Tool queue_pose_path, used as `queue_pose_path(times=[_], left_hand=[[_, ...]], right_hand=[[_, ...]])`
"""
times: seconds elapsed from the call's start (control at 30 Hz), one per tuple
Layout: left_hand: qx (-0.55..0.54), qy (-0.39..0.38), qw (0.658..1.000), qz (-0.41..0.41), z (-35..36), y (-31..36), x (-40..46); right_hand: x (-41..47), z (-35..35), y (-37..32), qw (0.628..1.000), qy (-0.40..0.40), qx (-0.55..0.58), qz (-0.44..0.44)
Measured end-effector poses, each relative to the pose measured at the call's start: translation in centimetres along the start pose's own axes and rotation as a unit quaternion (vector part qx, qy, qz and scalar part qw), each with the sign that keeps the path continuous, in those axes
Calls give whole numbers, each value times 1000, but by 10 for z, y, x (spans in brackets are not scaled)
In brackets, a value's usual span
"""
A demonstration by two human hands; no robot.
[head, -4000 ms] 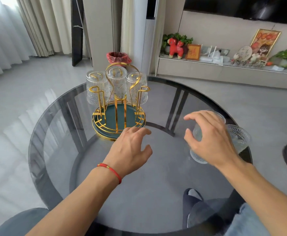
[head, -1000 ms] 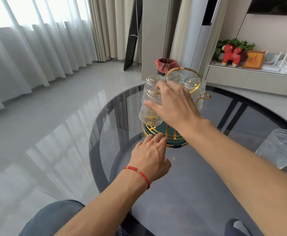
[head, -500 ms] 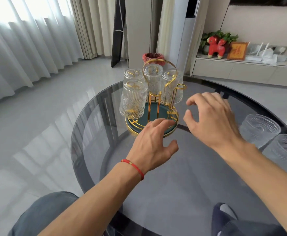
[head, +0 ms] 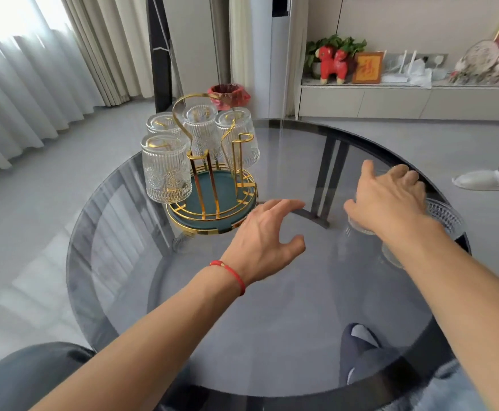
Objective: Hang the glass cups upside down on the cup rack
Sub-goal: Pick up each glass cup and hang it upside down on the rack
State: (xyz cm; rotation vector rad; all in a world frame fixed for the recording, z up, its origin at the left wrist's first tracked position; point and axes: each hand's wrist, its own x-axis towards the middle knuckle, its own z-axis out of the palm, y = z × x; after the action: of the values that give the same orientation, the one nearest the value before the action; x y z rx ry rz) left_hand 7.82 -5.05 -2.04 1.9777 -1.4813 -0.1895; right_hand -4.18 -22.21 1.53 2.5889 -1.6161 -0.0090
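Note:
The gold wire cup rack with a dark green base stands at the far left of the round glass table. Several ribbed glass cups hang on it upside down; the nearest one is at its front left. One gold peg on the right side is bare. My left hand hovers open just in front of the rack base. My right hand is curved over an upright glass cup at the table's right edge, fingers apart. A second upright cup stands just right of it.
A bin with a red liner stands on the floor behind the table. A low shelf with a red ornament runs along the back wall. Another person's white slipper is on the floor at right. My knees show under the glass.
My right hand hung a cup on the rack's front left peg, let go and swung right over the loose cups. My left hand stayed by the rack base.

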Motion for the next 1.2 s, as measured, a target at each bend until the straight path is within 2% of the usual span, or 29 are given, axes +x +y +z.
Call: queue_pose_path(times=[0.17, 0.3, 0.4, 0.47, 0.53, 0.6, 0.67, 0.7, 0.73, 0.77, 0.8, 0.83, 0.87, 0.9, 0.97, 1.0, 1.07, 1.13, 1.2], left_hand=[[-18, -22, 999, -23, 12, 16, 20], [-77, -39, 994, -71, 16, 18, 27], [-102, -24, 992, -70, 12, 14, 24], [-94, 17, 993, -66, 7, 10, 19], [-120, 60, 986, -96, 0, 3, 12], [-195, 89, 965, -147, -8, -6, 6], [-305, 105, 927, -191, -15, -12, 2], [-357, 111, 905, -204, -17, -14, 1], [-398, 113, 885, -211, -19, -14, 0], [-421, 112, 874, -214, -19, -14, 0], [-425, 111, 873, -214, -19, -15, -1], [-414, 108, 879, -212, -19, -15, -1], [-394, 104, 889, -209, -20, -17, -1], [-371, 96, 901, -205, -21, -20, -1], [-311, 68, 928, -192, -26, -28, -2], [-258, 52, 948, -180, -29, -33, -4], [-102, 35, 985, -137, -34, -46, -10], [45, 32, 995, -84, -38, -59, -17], [128, 23, 990, -61, -37, -67, -24]], right_hand=[[3, -1, 9, 995, 32, 83, -38], [-6, -3, 4, 972, 43, 175, -154], [-18, -6, 2, 922, -4, 315, -226], [-27, -4, -5, 892, -20, 365, -267], [-30, -2, -13, 862, -37, 411, -295], [-28, 1, -19, 823, -88, 491, -272], [-26, 4, -24, 800, -156, 545, -195], [-27, 6, -27, 783, -207, 566, -155], [-29, 10, -31, 745, -268, 598, -127], [-31, 12, -35, 690, -324, 638, -110], [-33, 12, -39, 636, -357, 677, -102], [-33, 12, -42, 598, -366, 706, -100], [-32, 11, -43, 577, -356, 728, -98], [-31, 10, -44, 570, -333, 745, -95], [-27, 6, -46, 586, -261, 762, -89], [-26, 4, -46, 606, -217, 761, -87], [-22, -2, -46, 669, -104, 730, -88], [-18, -12, -47, 716, 5, 689, -110], [-13, -26, -52, 729, 85, 667, -130]])
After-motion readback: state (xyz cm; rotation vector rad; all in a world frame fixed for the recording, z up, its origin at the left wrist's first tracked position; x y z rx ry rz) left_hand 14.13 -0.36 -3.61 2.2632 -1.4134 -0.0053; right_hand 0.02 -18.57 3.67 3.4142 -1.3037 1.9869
